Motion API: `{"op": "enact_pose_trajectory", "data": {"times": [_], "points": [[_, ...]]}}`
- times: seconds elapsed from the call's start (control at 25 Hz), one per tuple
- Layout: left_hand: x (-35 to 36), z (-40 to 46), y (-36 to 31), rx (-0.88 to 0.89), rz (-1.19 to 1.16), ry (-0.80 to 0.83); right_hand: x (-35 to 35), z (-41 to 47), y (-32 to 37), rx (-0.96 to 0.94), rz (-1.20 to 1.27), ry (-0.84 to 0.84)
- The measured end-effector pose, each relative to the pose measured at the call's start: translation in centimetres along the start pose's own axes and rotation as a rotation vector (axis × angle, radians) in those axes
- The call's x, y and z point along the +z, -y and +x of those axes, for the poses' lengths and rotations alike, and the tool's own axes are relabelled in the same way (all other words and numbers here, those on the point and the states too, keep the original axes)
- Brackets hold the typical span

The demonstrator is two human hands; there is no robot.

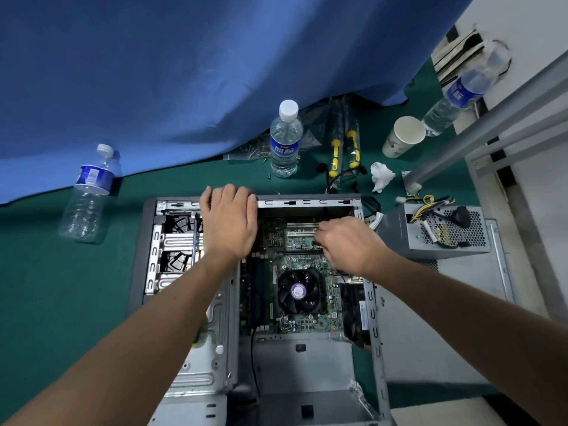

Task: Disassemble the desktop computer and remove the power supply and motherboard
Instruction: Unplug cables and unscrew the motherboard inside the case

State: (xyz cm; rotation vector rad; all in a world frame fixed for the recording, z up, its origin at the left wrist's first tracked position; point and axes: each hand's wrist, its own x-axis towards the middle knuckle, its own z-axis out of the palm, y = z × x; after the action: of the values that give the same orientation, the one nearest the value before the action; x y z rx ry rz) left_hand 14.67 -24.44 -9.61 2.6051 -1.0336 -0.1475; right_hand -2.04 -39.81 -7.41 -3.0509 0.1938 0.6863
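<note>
The open grey computer case (310, 200) lies on its side on the green table. Inside it sits the green motherboard (307, 265) with a black CPU fan (298, 292). My left hand (229, 224) rests on the case's far rim with its fingers hooked over the edge. My right hand (344, 244) reaches into the case near the white expansion slots, fingers curled; what they hold is hidden. The silver power supply (436, 232), with its cable bundle, lies outside the case to the right.
A case side panel (445, 290) lies under the power supply. Behind the case stand a water bottle (285, 139), yellow-handled tools (344, 149), a paper cup (402, 136) and crumpled tissue (381, 176). An empty bottle (87, 195) lies at left. Blue cloth (184, 72) hangs behind.
</note>
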Motion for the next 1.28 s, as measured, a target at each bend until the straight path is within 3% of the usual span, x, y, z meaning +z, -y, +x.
{"op": "enact_pose_trajectory", "data": {"times": [0.16, 0.24, 0.28, 0.4, 0.52, 0.6, 0.72, 1.04, 1.28], "points": [[0.3, -0.2, 0.1, 0.023, -0.02, -0.05, 0.3, 0.0, 0.1, -0.014, -0.08, 0.128], [0.3, -0.1, 0.3, 0.022, -0.001, -0.049, 0.7, 0.5, 1.5, 0.067, -0.015, 0.191], [0.4, 0.0, 0.3, 0.022, 0.006, -0.051, 0.9, 0.9, 2.6, 0.171, 0.165, 0.186], [0.6, 0.0, 0.3, 0.028, 0.022, -0.064, 1.1, 3.1, 6.2, 0.618, 1.003, 0.04], [0.5, 0.0, 0.3, 0.026, 0.015, -0.063, 1.8, 5.2, 6.4, 1.022, 1.306, -0.143], [0.5, 0.1, 0.3, 0.025, 0.011, -0.058, 2.5, 6.2, 5.1, 1.208, 1.332, -0.211], [0.5, 0.1, 0.3, 0.023, 0.019, -0.049, 3.9, 7.5, 3.4, 1.312, 1.318, -0.262], [0.6, 0.3, 0.5, 0.024, 0.038, -0.038, 5.2, 9.0, 3.5, 1.433, 1.211, -0.342], [0.5, 0.2, 0.4, 0.024, 0.043, -0.029, 5.8, 8.6, 3.2, 1.408, 1.103, -0.317]]}}
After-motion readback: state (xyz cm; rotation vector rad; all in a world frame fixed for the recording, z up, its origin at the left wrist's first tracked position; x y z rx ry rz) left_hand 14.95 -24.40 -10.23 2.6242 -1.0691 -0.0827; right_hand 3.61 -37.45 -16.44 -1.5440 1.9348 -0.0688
